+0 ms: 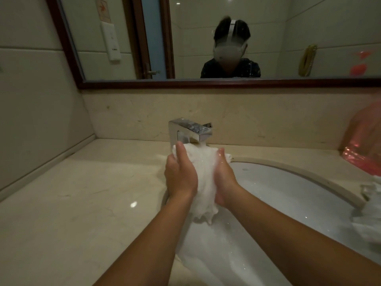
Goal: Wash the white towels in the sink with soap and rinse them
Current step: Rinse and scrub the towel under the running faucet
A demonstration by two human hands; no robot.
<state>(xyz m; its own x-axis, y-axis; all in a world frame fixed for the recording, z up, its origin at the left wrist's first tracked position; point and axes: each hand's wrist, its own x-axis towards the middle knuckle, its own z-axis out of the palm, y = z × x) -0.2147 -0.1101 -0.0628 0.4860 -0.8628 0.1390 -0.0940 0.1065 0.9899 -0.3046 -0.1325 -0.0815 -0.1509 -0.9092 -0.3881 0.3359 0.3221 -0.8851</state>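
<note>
Towel point(204, 178) right there between the two hands, bunched into a wet white wad and held up above the sink point(288, 182), its top edge just under the spout of the chrome faucet point(190, 132). Water is coming off the spout straight onto the upper end of the cloth.

Left hand point(180, 176) sits on the left side of the wad, fingers pointing up toward the faucet, thumb side facing the camera, and the fingers curve around the cloth in a grip. Right hand point(223, 178) mirrors it on the other side, palm pressed into the towel, wet fingertips curling over the top edge near the stream. So both hands are clamped onto the same towel, palms facing each other with the fabric squeezed in between.

The towel's long axis runs roughly up and down in the view, top end at the spout, bottom end hanging free below the wrists, ragged and dripping over the basin.

Off at the right rim of the sink lies a second white cloth point(369, 219), crumpled, well apart from the hands. A pink plastic bag point(365, 145) stands on the beige countertop point(82, 203) at far right. Above, a wood-framed mirror point(226, 38) reflects the person wearing a headset.
</note>
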